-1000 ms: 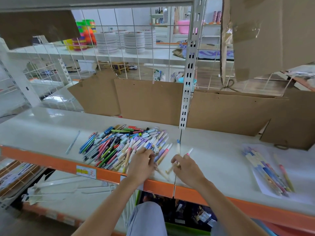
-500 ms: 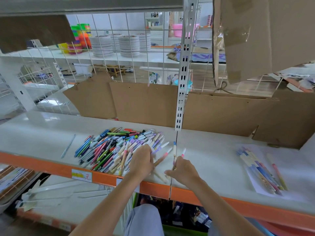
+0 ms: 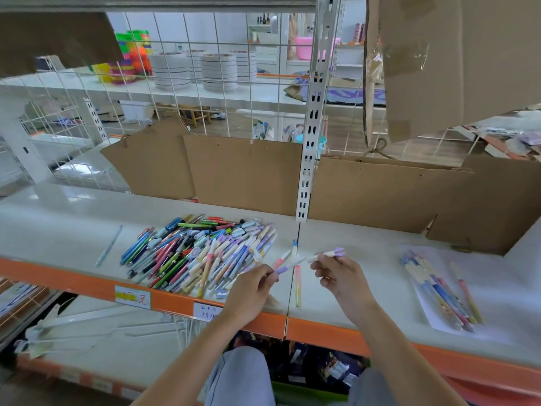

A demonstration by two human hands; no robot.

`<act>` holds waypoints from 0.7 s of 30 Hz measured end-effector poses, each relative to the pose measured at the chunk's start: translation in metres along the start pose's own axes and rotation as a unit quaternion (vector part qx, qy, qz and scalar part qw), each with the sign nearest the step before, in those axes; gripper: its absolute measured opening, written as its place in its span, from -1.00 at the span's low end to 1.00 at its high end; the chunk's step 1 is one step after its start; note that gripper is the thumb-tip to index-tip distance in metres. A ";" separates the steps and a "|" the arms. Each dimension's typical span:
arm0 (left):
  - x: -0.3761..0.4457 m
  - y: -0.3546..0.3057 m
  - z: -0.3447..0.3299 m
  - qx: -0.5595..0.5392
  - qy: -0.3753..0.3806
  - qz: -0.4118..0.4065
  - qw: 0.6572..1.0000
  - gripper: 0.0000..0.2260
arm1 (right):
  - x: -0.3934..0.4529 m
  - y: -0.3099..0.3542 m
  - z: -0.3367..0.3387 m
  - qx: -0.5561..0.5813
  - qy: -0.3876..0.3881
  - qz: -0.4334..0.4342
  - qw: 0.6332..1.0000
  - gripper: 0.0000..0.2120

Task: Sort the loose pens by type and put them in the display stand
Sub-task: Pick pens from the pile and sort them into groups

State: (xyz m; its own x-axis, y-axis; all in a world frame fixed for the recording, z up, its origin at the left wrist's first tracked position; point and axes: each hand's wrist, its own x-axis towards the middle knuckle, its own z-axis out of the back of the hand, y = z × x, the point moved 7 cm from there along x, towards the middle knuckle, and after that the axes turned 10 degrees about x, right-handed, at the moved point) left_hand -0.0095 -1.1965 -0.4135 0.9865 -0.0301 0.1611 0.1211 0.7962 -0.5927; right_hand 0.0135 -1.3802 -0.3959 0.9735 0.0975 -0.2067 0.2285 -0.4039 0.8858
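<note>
— While the left hand pinches a purple-tipped pen, what's opposite?
— Right hand grips a lilac-capped pen above the shelf; pen pile left, sorted pens right, cardboard behind.

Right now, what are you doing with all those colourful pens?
A person is sorting pens on a white shelf with an orange edge. The left hand pinches a white pen with a purple end, and the right hand holds a white pen with a purple cap. A big mixed pile of loose pens waits on the left; a smaller sorted row of pastel pens lies on white paper.
</note>
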 end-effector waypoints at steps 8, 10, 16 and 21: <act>-0.002 -0.008 -0.003 -0.039 0.016 0.006 0.999 -0.85 | -0.005 0.007 0.007 -0.021 -0.007 0.019 1.000 -0.88; -0.003 -0.008 -0.003 -0.039 0.019 0.005 0.999 -0.85 | -0.005 0.007 0.008 -0.004 -0.007 0.019 1.000 -0.88; -0.005 -0.018 -0.005 -0.045 0.040 -0.013 0.998 -0.86 | -0.007 0.001 0.003 -0.045 0.031 -0.010 0.998 -0.89; -0.006 -0.040 -0.006 -0.081 0.084 -0.019 0.993 -0.76 | -0.009 -0.003 -0.006 -0.031 0.036 -0.005 0.999 -0.84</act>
State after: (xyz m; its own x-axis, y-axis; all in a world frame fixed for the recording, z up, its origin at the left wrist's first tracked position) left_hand -0.0199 -1.2315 -0.3953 0.9836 -0.1703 0.0595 0.1616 0.6848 -0.7106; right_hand 0.0042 -1.3745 -0.3938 0.9681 0.1673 -0.1864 0.2346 -0.3456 0.9086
